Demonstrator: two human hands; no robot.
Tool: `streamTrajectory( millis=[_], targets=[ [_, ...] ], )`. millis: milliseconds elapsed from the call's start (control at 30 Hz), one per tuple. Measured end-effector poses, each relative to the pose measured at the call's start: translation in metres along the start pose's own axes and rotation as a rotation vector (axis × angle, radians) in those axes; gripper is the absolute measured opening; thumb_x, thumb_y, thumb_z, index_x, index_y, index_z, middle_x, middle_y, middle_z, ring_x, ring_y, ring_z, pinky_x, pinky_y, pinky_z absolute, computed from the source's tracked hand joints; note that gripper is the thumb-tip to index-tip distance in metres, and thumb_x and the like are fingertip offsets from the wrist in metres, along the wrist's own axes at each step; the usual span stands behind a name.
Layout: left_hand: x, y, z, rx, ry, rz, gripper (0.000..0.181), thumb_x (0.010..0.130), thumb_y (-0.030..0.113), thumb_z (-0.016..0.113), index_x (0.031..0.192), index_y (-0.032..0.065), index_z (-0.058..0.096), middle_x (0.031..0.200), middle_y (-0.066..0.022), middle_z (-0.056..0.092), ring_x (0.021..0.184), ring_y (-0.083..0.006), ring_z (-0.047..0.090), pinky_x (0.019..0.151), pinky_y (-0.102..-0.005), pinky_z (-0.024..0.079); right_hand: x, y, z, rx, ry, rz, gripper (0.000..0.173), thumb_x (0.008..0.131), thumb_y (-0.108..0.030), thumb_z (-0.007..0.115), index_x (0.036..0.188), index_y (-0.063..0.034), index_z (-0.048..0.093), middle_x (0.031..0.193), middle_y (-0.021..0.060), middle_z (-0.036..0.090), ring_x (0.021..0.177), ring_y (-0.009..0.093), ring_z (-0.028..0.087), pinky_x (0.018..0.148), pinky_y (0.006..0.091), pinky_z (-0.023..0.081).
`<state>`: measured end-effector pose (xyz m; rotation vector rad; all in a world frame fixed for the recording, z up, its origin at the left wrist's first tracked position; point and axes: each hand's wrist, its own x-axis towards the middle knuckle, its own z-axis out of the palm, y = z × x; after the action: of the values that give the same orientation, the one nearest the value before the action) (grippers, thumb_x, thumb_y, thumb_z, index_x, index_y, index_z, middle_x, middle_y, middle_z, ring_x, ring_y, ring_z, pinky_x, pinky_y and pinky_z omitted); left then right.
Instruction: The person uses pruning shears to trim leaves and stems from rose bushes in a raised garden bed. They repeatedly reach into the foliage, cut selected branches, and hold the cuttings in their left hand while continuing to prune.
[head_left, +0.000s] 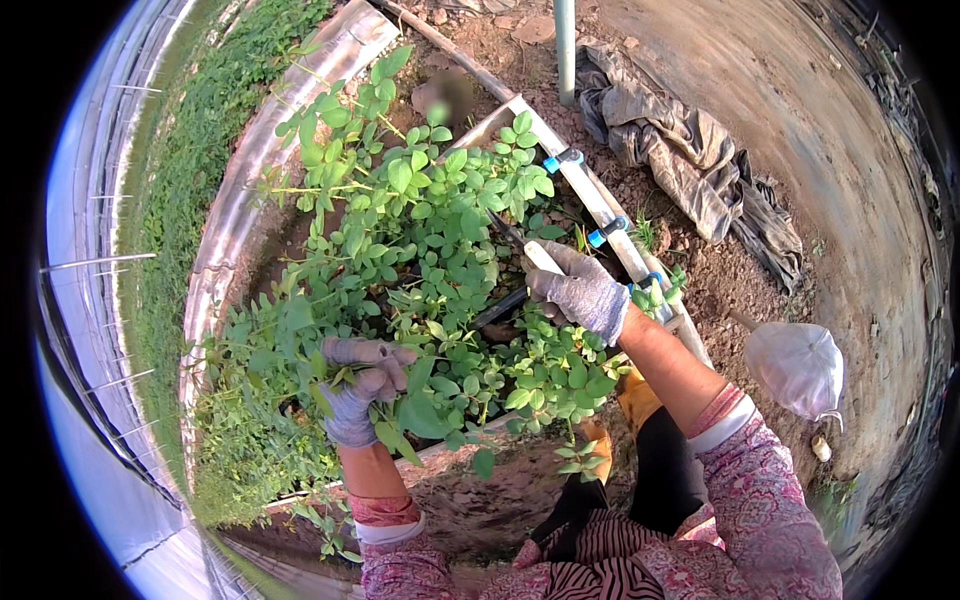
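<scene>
My left hand (367, 386), in a grey knitted glove, is closed on a bunch of green leafy stems (339, 375) at the left of the bed. In my gloved right hand (574, 289) is a hand tool with a white handle (543, 258). Its dark, narrow blade (505, 228) points up and left into the foliage; the leaves hide whether it touches a stem. Rose-like bushes (442, 247) with oval leaflets spread between and beyond both hands. Just below my right hand, a black pipe (501, 306) shows among the leaves.
Pale boards (551, 135) edge the bed, with blue-and-black pipe fittings (607, 231) along the right side. A pale green post (565, 52) rises behind. Crumpled dark sheeting (682, 150) and a tied white plastic bag (796, 367) lie rightward. My yellow footwear (640, 397) stands beside the bed.
</scene>
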<state>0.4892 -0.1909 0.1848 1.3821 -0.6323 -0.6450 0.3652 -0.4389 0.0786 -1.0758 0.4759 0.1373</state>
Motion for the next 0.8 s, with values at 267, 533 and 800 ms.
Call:
streamTrajectory(
  millis=[267,533,800],
  targets=[
    [0.061,-0.007,-0.015,0.306,0.702,-0.052,0.024,0.076,0.016,0.069,0.096,0.0039,0.062,0.083,-0.0037,0.062,0.057,-0.0117,0.055,0.053,-0.0231,0.048,0.061,-0.037,0.052,-0.026,0.002,0.088,0.044,0.082,-0.027,0.058,0.119,-0.0054,0.049,0.081,0.0049,0.055,0.056,0.011,0.053,0.051,0.0277,0.049],
    [0.095,-0.018,-0.017,0.334,0.727,-0.009,0.025,0.077,0.018,0.069,0.097,0.0045,0.062,0.089,-0.0022,0.061,0.064,-0.0091,0.056,0.050,-0.0197,0.045,0.085,-0.018,0.061,0.602,-0.200,0.349,0.040,0.087,-0.039,0.054,0.104,-0.0030,0.051,0.090,0.0151,0.057,0.072,0.027,0.060,0.068,0.0425,0.052],
    [0.125,-0.021,-0.011,0.153,0.657,-0.088,0.026,0.078,0.009,0.067,0.102,0.0053,0.057,0.100,-0.0041,0.059,0.079,-0.0115,0.057,0.057,-0.0239,0.049,0.117,-0.007,0.064,0.782,-0.255,0.307,0.037,0.088,-0.041,0.052,0.100,-0.0056,0.052,0.086,0.0159,0.057,0.069,0.029,0.059,0.060,0.0434,0.050]
  ],
)
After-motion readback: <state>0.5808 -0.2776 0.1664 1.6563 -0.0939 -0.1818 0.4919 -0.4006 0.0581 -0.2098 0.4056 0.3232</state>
